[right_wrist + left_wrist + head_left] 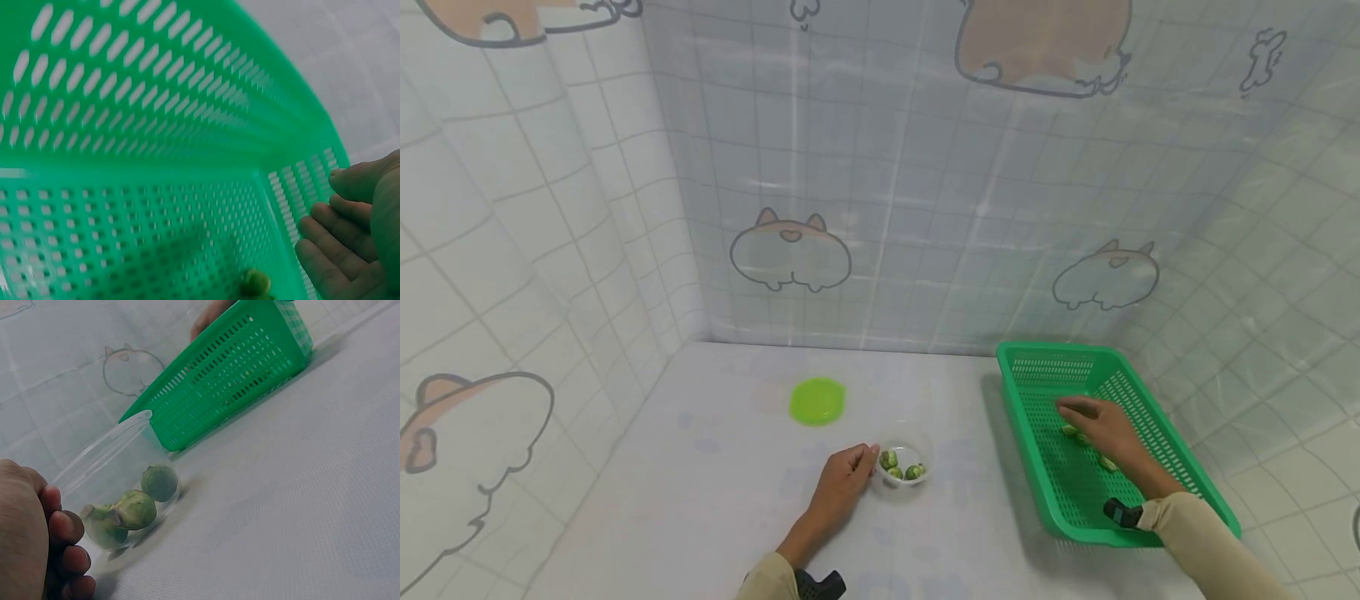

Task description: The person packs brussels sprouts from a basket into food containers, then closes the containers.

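Note:
A clear plastic tub (917,442) stands on the white table with 3 Brussels sprouts (136,509) in its bottom. My left hand (842,479) pinches the tub's left rim, its other fingers curled below in the left wrist view. Over the green basket (1037,467) at the right, my right hand (1105,429) hovers with its fingers loosely extended and nothing in them. Beneath it lie several more sprouts (1107,463) on the basket floor, partly covered by the hand. One sprout (255,283) shows at the bottom of the right wrist view.
A bright green round lid (817,402) lies flat on the table (715,417), behind and left of the tub. Tile-patterned sheeting (880,250) with cartoon dogs rises at the back and both sides. The basket stands close to the right-hand sheeting.

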`<state>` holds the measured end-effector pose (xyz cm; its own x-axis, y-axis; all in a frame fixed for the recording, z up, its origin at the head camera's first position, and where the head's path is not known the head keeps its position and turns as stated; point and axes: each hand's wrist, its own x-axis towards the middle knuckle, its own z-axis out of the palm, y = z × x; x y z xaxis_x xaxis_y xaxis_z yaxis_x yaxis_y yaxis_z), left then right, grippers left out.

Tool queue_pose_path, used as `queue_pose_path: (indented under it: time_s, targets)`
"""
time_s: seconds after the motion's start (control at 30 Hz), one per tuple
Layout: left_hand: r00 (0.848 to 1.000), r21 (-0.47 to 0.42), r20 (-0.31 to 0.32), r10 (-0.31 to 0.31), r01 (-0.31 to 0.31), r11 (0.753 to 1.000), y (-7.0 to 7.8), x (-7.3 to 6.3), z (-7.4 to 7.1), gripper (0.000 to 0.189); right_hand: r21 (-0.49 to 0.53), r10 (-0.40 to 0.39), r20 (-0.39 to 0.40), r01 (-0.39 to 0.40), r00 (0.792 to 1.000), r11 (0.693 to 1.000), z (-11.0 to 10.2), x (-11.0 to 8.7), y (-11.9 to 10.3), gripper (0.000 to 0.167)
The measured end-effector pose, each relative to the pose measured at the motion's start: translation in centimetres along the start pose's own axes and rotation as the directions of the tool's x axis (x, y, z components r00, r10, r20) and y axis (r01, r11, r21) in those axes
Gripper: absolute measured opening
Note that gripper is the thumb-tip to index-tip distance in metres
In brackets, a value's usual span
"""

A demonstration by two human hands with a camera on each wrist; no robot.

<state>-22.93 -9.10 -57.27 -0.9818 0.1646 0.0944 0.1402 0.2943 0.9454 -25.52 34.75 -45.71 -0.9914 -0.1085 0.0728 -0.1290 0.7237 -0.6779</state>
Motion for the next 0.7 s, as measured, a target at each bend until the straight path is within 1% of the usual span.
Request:
queue_pose_path:
  time_s: [0.13,0.33,0.53,0.7]
  targets:
    - [1.000,0.005,-0.003,0.001,-0.001,1.000,0.0,0.0,0.0,0.052,-0.026,0.013,-0.004,-0.013,1.000,1.000,-0.3,0.1,1.3,0.043]
    - [1.000,0.005,-0.001,0.001,-0.001,1.000,-0.1,0.0,0.0,0.052,-0.053,0.019,-0.007,-0.019,1.000,0.998,-0.4,0.4,2.0,0.040]
    - [1.000,-0.002,-0.010,-0.011,0.011,1.000,0.0,-0.1,0.1,0.051,-0.130,-0.016,-0.004,0.015,1.000,0.991,-0.2,0.8,2.7,0.037]
    - [1.000,-0.001,-0.008,-0.021,0.021,1.000,0.1,-0.2,0.3,0.053,-0.155,-0.031,0.023,0.034,0.999,0.987,-0.2,0.9,3.2,0.035]
